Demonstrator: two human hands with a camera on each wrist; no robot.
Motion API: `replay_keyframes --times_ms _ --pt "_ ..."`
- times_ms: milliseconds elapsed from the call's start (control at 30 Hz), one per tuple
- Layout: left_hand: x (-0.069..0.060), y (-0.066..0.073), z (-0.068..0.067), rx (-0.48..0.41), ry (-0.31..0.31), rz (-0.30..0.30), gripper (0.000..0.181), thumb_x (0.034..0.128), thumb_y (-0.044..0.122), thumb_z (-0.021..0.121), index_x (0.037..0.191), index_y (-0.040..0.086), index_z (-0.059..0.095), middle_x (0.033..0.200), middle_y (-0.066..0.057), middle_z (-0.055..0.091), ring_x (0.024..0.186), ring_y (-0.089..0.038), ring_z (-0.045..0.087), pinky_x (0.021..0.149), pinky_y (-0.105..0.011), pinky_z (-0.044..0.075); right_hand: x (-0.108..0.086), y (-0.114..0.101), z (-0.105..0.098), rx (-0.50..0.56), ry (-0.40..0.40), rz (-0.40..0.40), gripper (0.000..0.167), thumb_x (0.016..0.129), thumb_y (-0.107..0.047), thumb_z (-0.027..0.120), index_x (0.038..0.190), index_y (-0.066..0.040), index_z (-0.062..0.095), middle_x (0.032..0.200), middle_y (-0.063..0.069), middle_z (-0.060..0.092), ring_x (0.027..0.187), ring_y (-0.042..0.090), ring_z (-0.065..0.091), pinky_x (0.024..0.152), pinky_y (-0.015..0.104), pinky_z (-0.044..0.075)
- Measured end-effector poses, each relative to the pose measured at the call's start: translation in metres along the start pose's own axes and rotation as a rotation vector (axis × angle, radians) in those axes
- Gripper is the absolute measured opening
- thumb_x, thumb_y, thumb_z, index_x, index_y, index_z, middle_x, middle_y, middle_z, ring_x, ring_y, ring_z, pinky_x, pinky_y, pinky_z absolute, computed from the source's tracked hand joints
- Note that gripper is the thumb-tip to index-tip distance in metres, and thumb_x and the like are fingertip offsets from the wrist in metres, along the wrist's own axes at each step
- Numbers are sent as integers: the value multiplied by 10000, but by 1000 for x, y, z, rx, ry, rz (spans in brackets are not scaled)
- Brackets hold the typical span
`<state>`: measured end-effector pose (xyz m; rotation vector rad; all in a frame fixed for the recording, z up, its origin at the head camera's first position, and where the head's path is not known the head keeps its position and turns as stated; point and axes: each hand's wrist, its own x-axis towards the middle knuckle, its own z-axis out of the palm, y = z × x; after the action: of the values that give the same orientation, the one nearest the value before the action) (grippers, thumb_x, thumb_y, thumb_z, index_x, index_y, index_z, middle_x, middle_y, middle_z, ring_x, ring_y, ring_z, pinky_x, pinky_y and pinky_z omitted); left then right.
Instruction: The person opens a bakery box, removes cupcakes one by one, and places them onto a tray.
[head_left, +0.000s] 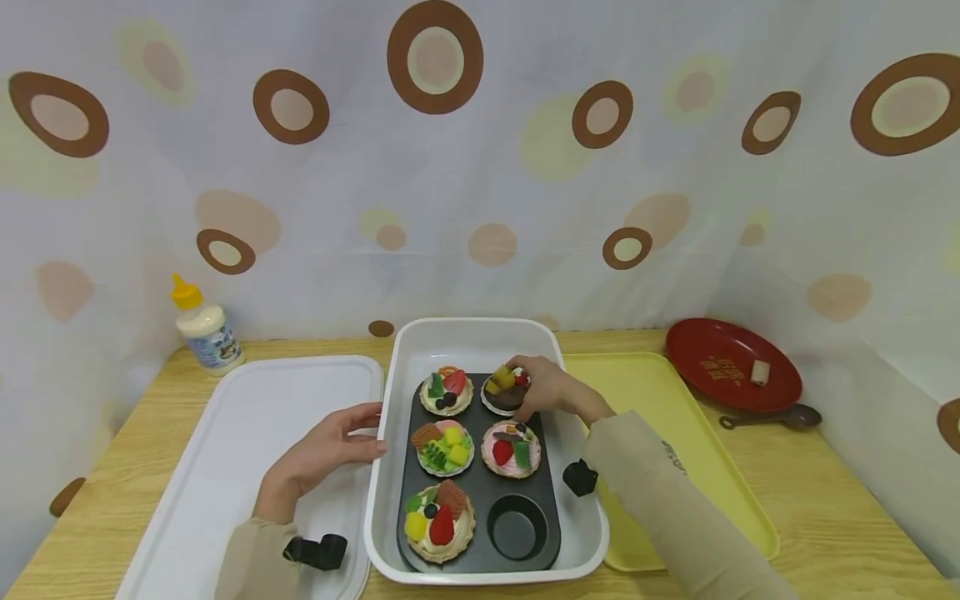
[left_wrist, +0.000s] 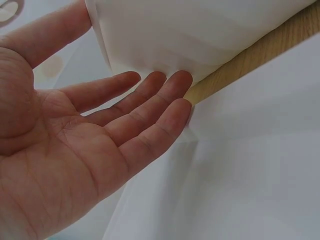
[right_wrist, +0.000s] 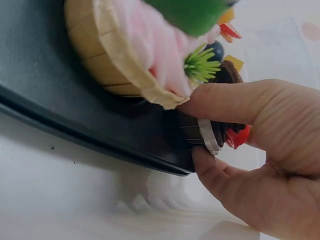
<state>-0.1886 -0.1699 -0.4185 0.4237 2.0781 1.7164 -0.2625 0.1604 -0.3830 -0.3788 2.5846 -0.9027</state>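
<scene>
My right hand [head_left: 551, 390] grips the rim of a chocolate tart [head_left: 504, 400] at the back right of a dark muffin pan [head_left: 480, 500]; the right wrist view shows thumb and fingers [right_wrist: 212, 172] on either side of that tart [right_wrist: 205, 132]. Just in front of it sits a pink tart [head_left: 512, 450]. Three more fruit-topped tarts fill the pan's left column, and the front right cup [head_left: 517, 527] is empty. The pan lies in a deep white tray [head_left: 480, 329]. My left hand [head_left: 322, 454], fingers extended, touches the tray's left wall.
A white tray [head_left: 255, 467] lies on the left, with a yellow-capped bottle [head_left: 213, 337] behind it. On the right are a yellow tray [head_left: 720, 483], a red plate [head_left: 697, 350] holding a small pale block [head_left: 760, 372], and a brown spoon [head_left: 798, 416].
</scene>
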Motion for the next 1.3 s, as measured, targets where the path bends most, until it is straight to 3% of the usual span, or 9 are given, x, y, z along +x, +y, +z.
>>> replay_keyframes --times_ms 333,633,1000,1300 --pt "0 0 -2 17 -11 21 677 894 158 652 1415 -124 325 1413 -311 392 1258 -424 431 868 -353 505 0 1 -1 -155 52 -89 721 625 -117 881 1268 -4 575 1202 210 542 1097 332 499 901 463 462" --pt "0 -3 -2 5 -10 19 658 901 147 645 1413 -123 332 1413 -308 397 1251 -415 445 867 -359 509 2 1 -1 -275 102 -151 655 599 -211 888 1152 43 644 1054 145 615 994 289 548 874 422 470" --pt "1 -1 -1 15 -9 22 654 895 145 650 1410 -119 345 1401 -303 416 1233 -398 469 861 -348 507 3 1 -1 -231 100 -69 729 596 -255 892 1200 43 612 1099 151 613 1001 279 553 869 424 481" --pt "1 -2 -1 13 -1 12 668 890 162 661 1410 -116 349 1406 -302 412 1239 -399 465 869 -362 509 4 -2 1 -188 112 -52 695 623 -288 869 1197 6 610 1098 131 614 962 255 555 826 402 496"
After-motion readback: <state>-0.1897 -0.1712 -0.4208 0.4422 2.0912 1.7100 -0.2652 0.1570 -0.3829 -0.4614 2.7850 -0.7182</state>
